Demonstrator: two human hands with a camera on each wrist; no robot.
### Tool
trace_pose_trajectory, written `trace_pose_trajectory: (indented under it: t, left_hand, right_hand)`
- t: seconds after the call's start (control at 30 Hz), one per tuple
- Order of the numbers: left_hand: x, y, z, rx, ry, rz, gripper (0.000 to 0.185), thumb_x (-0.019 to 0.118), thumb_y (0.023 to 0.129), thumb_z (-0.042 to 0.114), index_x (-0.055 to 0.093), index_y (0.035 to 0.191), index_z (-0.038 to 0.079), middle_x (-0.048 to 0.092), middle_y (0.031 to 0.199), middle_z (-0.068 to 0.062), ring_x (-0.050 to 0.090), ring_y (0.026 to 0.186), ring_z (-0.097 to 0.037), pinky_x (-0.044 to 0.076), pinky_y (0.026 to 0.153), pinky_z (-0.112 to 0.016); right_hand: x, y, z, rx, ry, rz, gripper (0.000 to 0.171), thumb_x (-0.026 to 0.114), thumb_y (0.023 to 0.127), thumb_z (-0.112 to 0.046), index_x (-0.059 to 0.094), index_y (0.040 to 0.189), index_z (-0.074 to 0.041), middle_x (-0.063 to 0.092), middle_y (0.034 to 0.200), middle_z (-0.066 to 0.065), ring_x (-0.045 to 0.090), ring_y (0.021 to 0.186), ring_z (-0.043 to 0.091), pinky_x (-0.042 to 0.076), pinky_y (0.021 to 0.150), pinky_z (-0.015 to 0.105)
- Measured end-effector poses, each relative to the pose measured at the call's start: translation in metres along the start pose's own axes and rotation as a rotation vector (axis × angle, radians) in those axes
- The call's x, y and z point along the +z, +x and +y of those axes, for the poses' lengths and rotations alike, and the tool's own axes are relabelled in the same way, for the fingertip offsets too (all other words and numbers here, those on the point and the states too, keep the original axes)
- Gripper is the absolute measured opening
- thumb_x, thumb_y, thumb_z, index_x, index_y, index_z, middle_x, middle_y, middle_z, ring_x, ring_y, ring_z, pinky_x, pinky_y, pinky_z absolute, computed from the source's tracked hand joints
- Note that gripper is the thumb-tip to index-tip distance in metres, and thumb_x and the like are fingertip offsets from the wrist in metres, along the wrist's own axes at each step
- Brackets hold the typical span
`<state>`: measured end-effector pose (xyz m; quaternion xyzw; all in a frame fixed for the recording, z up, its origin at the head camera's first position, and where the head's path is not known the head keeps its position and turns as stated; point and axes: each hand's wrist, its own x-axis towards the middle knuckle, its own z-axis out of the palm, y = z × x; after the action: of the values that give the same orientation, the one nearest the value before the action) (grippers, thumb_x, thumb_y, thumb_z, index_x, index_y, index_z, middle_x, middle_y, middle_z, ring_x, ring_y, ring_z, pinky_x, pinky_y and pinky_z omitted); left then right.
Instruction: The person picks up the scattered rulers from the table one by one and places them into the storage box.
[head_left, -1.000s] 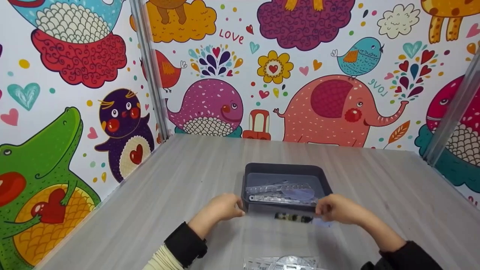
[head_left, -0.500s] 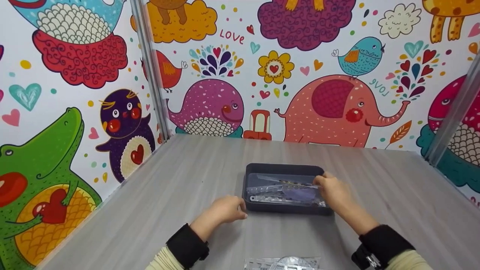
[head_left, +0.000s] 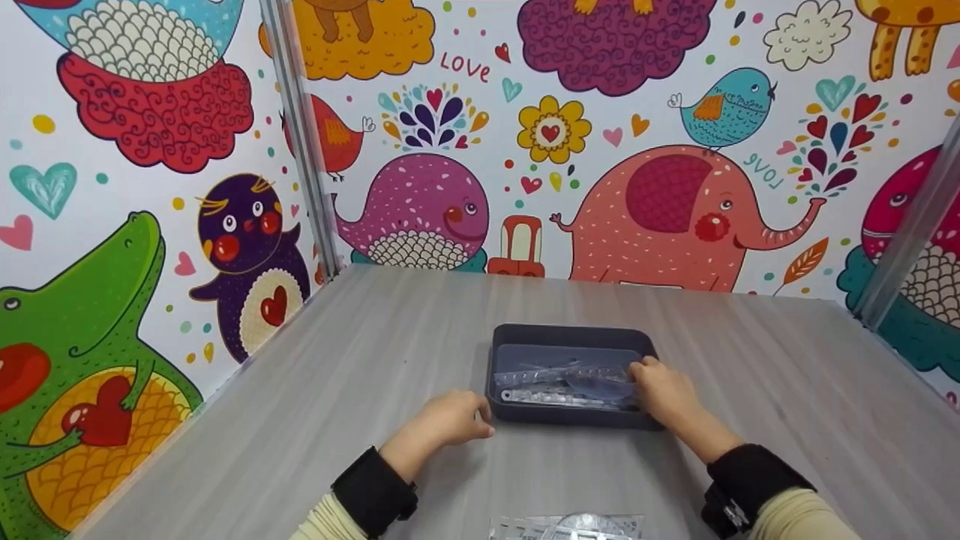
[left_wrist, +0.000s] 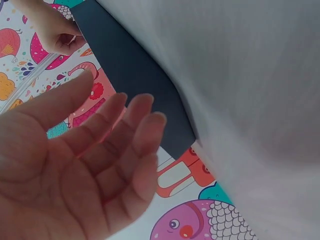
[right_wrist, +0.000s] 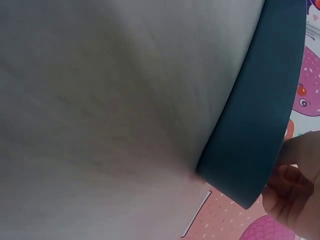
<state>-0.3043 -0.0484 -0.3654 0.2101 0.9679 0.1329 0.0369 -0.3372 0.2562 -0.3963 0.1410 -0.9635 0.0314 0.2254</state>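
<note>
A cartoon-printed wall of animals, hearts and flowers closes in the scene on three sides, its panels joined by pale metal posts. Below it spreads the grey wood-grain desk, which fills most of both wrist views as a pale blurred surface. Near the middle of the desk sits a dark grey tray, shallow and rectangular with rounded corners, its long side facing the person. Inside it lie clear plastic packets, stacked flat and running along the tray's length; what they contain is too faint to make out. A further clear packet lies on the desk at the near edge of the head view, well apart from the tray. The right hand reaches over the tray's right end with its fingers curled down onto the end of the packets, so its grip is clamped on them there; the right wrist view shows only bent fingers beside the tray's dark wall. The left hand rests on the desk just beside the tray's near-left corner, and in the left wrist view its grip is apart, the fingers loosely extended and holding nothing. Both forearms wear dark cuffs over cream sleeves.
</note>
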Motion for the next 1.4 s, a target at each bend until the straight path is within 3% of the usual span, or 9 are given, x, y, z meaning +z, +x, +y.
trace_pose_trajectory:
  t: [0.27, 0.6, 0.83, 1.1, 1.23, 1.4]
  left_hand:
    - [0.0, -0.001, 0.003, -0.008, -0.017, -0.008, 0.017, 0.062, 0.07, 0.029, 0.06, 0.078, 0.014, 0.055, 0.073, 0.001, 0.048, 0.065, -0.013, 0.039, 0.058, -0.028]
    - [0.0, -0.002, 0.001, 0.0, -0.002, -0.011, 0.019, 0.062, 0.07, 0.029, 0.061, 0.08, 0.013, 0.055, 0.074, 0.0, 0.049, 0.066, -0.014, 0.039, 0.059, -0.029]
    - [-0.002, -0.005, 0.004, 0.024, 0.028, -0.002, 0.021, 0.063, 0.069, 0.03, 0.061, 0.08, 0.012, 0.059, 0.081, -0.003, 0.052, 0.071, -0.016, 0.04, 0.06, -0.03]
    - [0.004, -0.012, 0.017, 0.092, 0.052, -0.08, 0.027, 0.066, 0.065, 0.029, 0.061, 0.085, 0.012, 0.059, 0.082, -0.003, 0.053, 0.075, -0.016, 0.041, 0.064, -0.027]
    - [0.006, -0.013, 0.023, 0.106, 0.074, -0.112, 0.029, 0.067, 0.064, 0.03, 0.061, 0.087, 0.013, 0.058, 0.09, -0.004, 0.053, 0.083, -0.017, 0.041, 0.069, -0.029]
    - [0.008, -0.014, 0.03, 0.128, 0.115, -0.138, 0.032, 0.069, 0.062, 0.03, 0.061, 0.088, 0.014, 0.059, 0.088, -0.002, 0.053, 0.08, -0.015, 0.042, 0.067, -0.028]
  right_hand:
    - [0.005, -0.004, 0.001, -0.05, -0.043, 0.042, 0.007, 0.059, 0.068, -0.001, 0.056, 0.068, -0.008, 0.046, 0.062, 0.003, 0.05, 0.051, 0.023, 0.039, 0.041, 0.034]
    - [0.003, -0.007, 0.001, -0.036, 0.003, -0.013, 0.008, 0.057, 0.069, 0.0, 0.06, 0.069, -0.008, 0.05, 0.063, 0.003, 0.053, 0.056, 0.021, 0.042, 0.046, 0.033]
    - [-0.017, -0.008, -0.001, 0.003, 0.098, -0.022, 0.012, 0.058, 0.067, 0.0, 0.06, 0.077, -0.007, 0.051, 0.066, 0.003, 0.049, 0.054, 0.015, 0.037, 0.043, 0.029]
    - [-0.051, -0.01, -0.015, 0.065, 0.337, -0.005, 0.012, 0.053, 0.072, 0.001, 0.06, 0.08, -0.004, 0.055, 0.067, 0.002, 0.042, 0.054, 0.011, 0.034, 0.046, 0.022]
    - [-0.06, -0.012, -0.021, 0.077, 0.403, -0.031, 0.01, 0.055, 0.073, -0.002, 0.06, 0.081, -0.005, 0.054, 0.065, 0.0, 0.043, 0.054, 0.01, 0.036, 0.046, 0.022]
    - [-0.06, -0.015, -0.023, 0.075, 0.425, -0.062, 0.009, 0.057, 0.074, -0.005, 0.06, 0.083, -0.007, 0.056, 0.065, -0.001, 0.044, 0.055, 0.009, 0.038, 0.047, 0.022]
